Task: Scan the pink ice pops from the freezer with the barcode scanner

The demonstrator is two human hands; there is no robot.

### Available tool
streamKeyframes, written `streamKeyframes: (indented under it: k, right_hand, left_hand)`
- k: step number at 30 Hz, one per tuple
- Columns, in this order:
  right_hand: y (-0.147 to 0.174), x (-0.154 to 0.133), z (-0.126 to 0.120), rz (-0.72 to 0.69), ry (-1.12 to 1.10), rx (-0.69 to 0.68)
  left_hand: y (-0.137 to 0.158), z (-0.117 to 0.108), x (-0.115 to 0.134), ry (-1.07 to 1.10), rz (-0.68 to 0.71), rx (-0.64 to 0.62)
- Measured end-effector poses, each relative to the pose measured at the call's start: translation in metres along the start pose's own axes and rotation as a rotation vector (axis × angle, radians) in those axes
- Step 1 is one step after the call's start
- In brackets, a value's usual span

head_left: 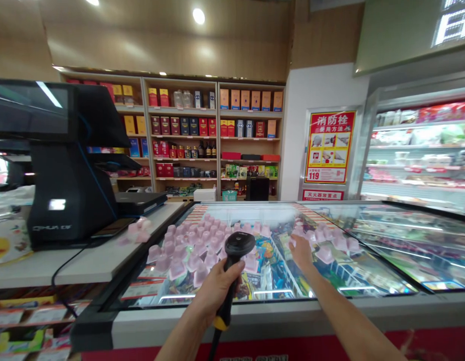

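My left hand (218, 287) is wrapped round the handle of a black handheld barcode scanner (240, 243) with a yellow band near its base. Its head points away from me, over the glass freezer top. Many small pale-pink plastic cups (194, 245) lie on the glass to the left of the scanner and beyond it. My right hand (302, 252) reaches over the glass to the near left edge of a smaller group of the same pink cups (326, 240). Its fingers are blurred and partly hidden; whether they grip a cup I cannot make out.
Packaged goods show through the freezer's glass lid (270, 265). At left, a black checkout terminal (70, 185) stands on a white counter (104, 260), with a few more pink cups (139, 230) beside it. Shelves of boxed goods (183, 125) line the back wall; a lit display cooler (420, 150) is at right.
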State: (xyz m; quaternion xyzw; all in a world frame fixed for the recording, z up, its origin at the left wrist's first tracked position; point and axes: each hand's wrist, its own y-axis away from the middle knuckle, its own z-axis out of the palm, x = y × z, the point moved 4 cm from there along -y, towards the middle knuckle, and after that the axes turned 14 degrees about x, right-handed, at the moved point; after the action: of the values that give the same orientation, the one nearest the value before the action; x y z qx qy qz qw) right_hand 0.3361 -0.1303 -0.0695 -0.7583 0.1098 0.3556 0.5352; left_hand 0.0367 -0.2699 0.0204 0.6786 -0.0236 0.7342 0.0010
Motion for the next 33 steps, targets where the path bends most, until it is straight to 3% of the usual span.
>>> streamKeyframes:
  k: [4, 7, 9, 12, 15, 18, 20, 22, 24, 28, 30, 33]
  right_hand:
    - [-0.009, 0.008, -0.008, -0.113, 0.255, 0.017]
    - [-0.013, -0.005, -0.006, -0.181, 0.338, 0.096]
    - [-0.013, -0.021, 0.012, -0.284, 0.289, 0.068]
    - [-0.01, -0.037, 0.057, -0.386, 0.143, -0.075]
    - [-0.006, -0.037, 0.099, -0.362, 0.081, -0.193]
    - [-0.003, -0.026, 0.115, -0.295, 0.064, -0.305]
    - [-0.003, -0.021, 0.108, -0.206, 0.036, -0.321]
    - [-0.005, -0.017, 0.092, -0.027, -0.034, -0.284]
    - [-0.004, -0.017, 0.076, 0.273, -0.206, -0.249]
    - [0.008, -0.033, 0.064, 0.858, -0.811, -0.325]
    - [0.012, -0.044, 0.062, 1.009, -0.988, -0.344]
    - [0.015, -0.055, 0.057, 1.135, -1.058, -0.318]
  left_hand:
    - [-0.01, -0.001, -0.006, 0.003, -0.029, 0.005]
    - [-0.019, -0.004, -0.011, 0.007, -0.05, 0.011]
    - [-0.025, -0.006, -0.014, 0.021, -0.062, 0.008]
    - [-0.029, -0.01, -0.017, 0.032, -0.095, 0.008]
    - [-0.031, -0.017, -0.021, 0.048, -0.107, 0.03]
    - [-0.028, -0.022, -0.02, 0.06, -0.093, 0.039]
    - [-0.025, -0.022, -0.019, 0.062, -0.092, 0.035]
    - [-0.021, -0.019, -0.015, 0.071, -0.087, 0.036]
    - [-0.016, -0.014, -0.011, 0.083, -0.086, 0.019]
    - [-0.004, -0.003, -0.001, 0.084, -0.064, -0.04]
    - [0.003, 0.001, 0.004, 0.078, -0.038, -0.059]
    - [0.012, 0.006, 0.01, 0.056, -0.02, -0.069]
